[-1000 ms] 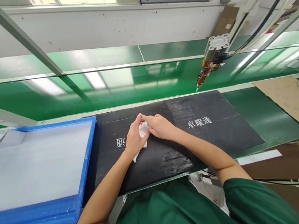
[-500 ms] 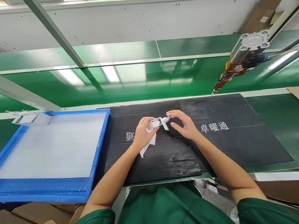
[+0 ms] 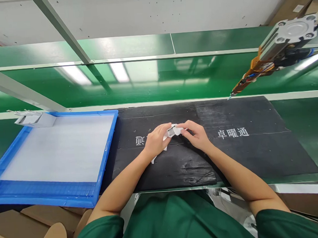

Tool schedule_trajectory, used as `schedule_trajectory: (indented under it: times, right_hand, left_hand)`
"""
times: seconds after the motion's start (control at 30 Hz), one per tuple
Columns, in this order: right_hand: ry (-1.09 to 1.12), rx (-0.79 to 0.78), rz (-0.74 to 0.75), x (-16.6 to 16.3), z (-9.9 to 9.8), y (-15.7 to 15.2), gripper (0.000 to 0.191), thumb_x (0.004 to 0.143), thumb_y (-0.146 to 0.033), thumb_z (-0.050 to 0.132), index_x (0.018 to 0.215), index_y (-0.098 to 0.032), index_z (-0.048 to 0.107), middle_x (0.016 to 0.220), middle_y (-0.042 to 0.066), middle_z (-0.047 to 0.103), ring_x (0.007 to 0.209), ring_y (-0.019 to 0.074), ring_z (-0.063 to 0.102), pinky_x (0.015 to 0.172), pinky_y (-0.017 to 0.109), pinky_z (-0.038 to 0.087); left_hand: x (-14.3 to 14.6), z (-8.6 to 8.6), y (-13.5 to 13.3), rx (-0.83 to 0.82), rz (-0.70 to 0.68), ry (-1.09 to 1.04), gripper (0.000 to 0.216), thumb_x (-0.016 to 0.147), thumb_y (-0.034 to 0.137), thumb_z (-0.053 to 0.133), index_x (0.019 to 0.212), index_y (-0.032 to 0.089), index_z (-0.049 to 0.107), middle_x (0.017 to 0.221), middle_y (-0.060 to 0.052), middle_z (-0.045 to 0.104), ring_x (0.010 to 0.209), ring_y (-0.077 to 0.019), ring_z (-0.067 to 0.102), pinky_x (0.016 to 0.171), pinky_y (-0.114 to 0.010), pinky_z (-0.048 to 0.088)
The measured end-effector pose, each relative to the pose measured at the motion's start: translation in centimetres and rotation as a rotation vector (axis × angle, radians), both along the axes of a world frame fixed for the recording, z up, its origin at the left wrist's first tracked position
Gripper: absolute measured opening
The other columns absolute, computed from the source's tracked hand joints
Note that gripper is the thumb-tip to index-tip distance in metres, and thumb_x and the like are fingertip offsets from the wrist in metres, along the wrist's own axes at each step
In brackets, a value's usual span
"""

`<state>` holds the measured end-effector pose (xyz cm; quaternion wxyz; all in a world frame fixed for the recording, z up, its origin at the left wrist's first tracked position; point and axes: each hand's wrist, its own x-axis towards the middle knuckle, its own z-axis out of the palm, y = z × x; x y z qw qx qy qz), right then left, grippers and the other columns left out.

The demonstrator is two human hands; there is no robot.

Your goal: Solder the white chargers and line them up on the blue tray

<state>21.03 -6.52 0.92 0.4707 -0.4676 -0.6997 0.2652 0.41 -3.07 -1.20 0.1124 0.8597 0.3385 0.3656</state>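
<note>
My left hand (image 3: 155,141) and my right hand (image 3: 196,133) meet over a black mat (image 3: 232,153) on the workbench. Between their fingertips they pinch a small white plastic part (image 3: 173,131). A strip of white wrapping (image 3: 154,158) hangs from under my left hand onto the mat. Both hands are closed on the part, the left from the left side and the right from the right side.
A blue tray (image 3: 102,163) lined with a white foam sheet sits left of the mat, a small white piece (image 3: 29,118) at its far corner. A green conveyor (image 3: 156,79) runs behind. A pneumatic tool (image 3: 276,51) hangs at upper right. Cardboard (image 3: 25,233) lies at lower left.
My right hand, which had opened half a second ago, has closed onto the white part again. The view has shifted slightly right and down.
</note>
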Motion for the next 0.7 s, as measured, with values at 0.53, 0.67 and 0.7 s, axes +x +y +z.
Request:
schedule_trajectory:
  times: [0.53,0.67,0.7]
  right_hand:
    - [0.002,0.035,-0.136,-1.4,0.0,-0.8,0.026,0.088,-0.038,0.064,0.111,-0.027,0.064,0.076,-0.002,0.066,0.065,0.0125,0.061,0.066,0.029,0.057]
    - [0.046,0.073,-0.096,-1.2,-0.2,-0.8,0.037,0.09,-0.035,0.061,0.125,-0.028,0.054,0.078,-0.003,0.065,0.07,0.0132,0.064,0.073,0.031,0.058]
    - [0.049,0.109,-0.122,-0.8,-0.1,-0.7,0.036,0.091,-0.033,0.06,0.125,-0.028,0.054,0.079,-0.003,0.066,0.073,0.0137,0.065,0.076,0.033,0.057]
  left_hand:
    - [0.4,1.4,-1.1,0.218,0.025,0.115,0.047,0.095,0.012,0.045,0.141,0.021,0.047,0.118,-0.009,0.07,0.119,-0.0206,0.063,0.094,-0.029,0.052]
    - [0.7,1.2,-1.1,-0.073,-0.001,0.034,0.039,0.089,0.015,0.057,0.127,0.021,0.059,0.113,-0.007,0.071,0.115,-0.0219,0.063,0.095,-0.033,0.053]
    - [0.7,1.2,-1.0,-0.197,-0.001,-0.02,0.038,0.086,0.017,0.061,0.124,0.021,0.061,0.114,-0.007,0.071,0.113,-0.0221,0.063,0.095,-0.034,0.054]
